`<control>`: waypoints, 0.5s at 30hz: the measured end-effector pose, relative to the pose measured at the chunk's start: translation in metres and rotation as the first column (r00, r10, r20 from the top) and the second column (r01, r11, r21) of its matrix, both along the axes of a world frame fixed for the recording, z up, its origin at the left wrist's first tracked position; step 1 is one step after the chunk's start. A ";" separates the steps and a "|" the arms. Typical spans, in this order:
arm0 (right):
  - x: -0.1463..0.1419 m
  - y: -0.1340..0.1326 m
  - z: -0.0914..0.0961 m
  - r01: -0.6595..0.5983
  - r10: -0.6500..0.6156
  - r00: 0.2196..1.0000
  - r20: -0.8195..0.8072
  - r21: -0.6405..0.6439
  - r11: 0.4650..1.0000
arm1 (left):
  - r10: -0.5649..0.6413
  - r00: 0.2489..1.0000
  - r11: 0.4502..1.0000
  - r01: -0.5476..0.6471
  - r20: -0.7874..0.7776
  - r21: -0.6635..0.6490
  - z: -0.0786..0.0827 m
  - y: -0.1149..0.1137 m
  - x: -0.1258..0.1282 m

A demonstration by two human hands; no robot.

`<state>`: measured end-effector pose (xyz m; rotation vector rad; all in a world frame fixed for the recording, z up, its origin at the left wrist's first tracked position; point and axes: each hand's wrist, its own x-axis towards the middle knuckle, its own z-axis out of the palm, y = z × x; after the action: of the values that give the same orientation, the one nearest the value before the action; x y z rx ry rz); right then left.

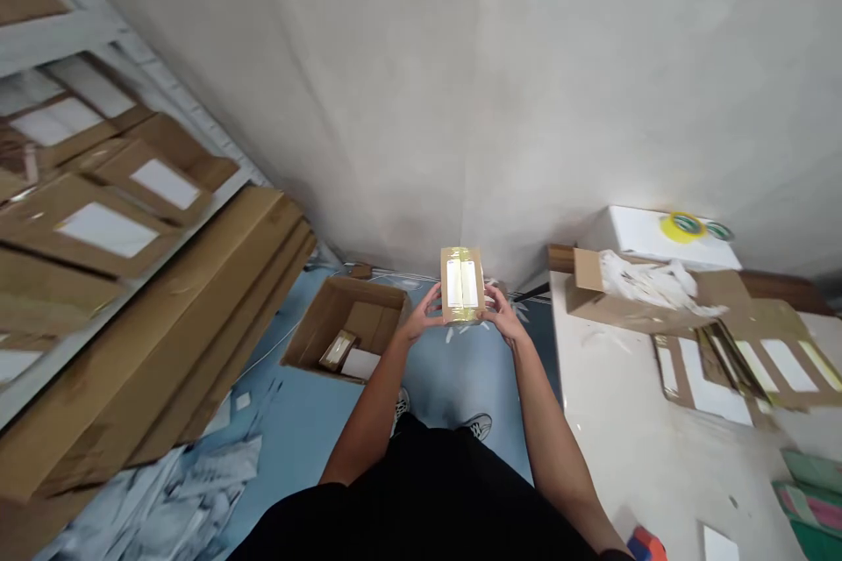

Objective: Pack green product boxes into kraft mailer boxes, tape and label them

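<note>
I hold a small taped cardboard package (461, 284) with a white label out in front of me, over the blue floor. My left hand (424, 312) grips its left side with fingers curled round the edge. My right hand (501, 310) grips the right side the same way. Below and left of the package an open cardboard box (348, 326) sits on the floor with two small parcels lying inside it.
Long flat cartons (164, 342) lean against metal shelving (79, 158) stacked with labelled boxes on the left. A white table (624, 429) on the right bears an open box of white wrapping (645, 287), flattened labelled cartons and a yellow tape roll (682, 226). Torn paper litters the floor.
</note>
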<state>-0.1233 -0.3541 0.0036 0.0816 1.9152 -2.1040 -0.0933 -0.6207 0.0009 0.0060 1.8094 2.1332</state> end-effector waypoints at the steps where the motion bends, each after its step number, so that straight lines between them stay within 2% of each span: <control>1: -0.004 -0.029 -0.006 -0.019 0.019 1.000 0.014 0.008 1.000 | 0.052 0.998 0.999 -0.052 0.023 0.003 -0.001 -0.022 0.008; 5: -0.005 -0.146 -0.036 -0.048 0.042 0.994 0.102 0.061 0.997 | 0.227 0.964 0.974 -0.227 0.137 -0.011 -0.012 -0.106 0.046; 8: 0.008 -0.221 -0.063 -0.080 0.052 0.975 0.217 0.125 0.989 | 0.300 0.913 0.953 -0.301 0.277 -0.042 -0.030 -0.161 0.078; 12: 0.025 -0.298 -0.093 -0.263 0.204 0.920 0.335 0.144 0.954 | 0.400 0.813 0.909 -0.412 0.424 -0.067 -0.064 -0.220 0.115; 15: 0.019 -0.351 -0.098 -0.362 0.322 0.905 0.280 0.106 0.926 | 0.506 0.751 0.841 -0.539 0.424 -0.048 -0.080 -0.254 0.123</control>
<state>-0.1038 -0.7056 -0.0940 0.0432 1.7831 -1.6270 0.0295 -0.8745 -0.0790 -0.9862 1.5796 2.3092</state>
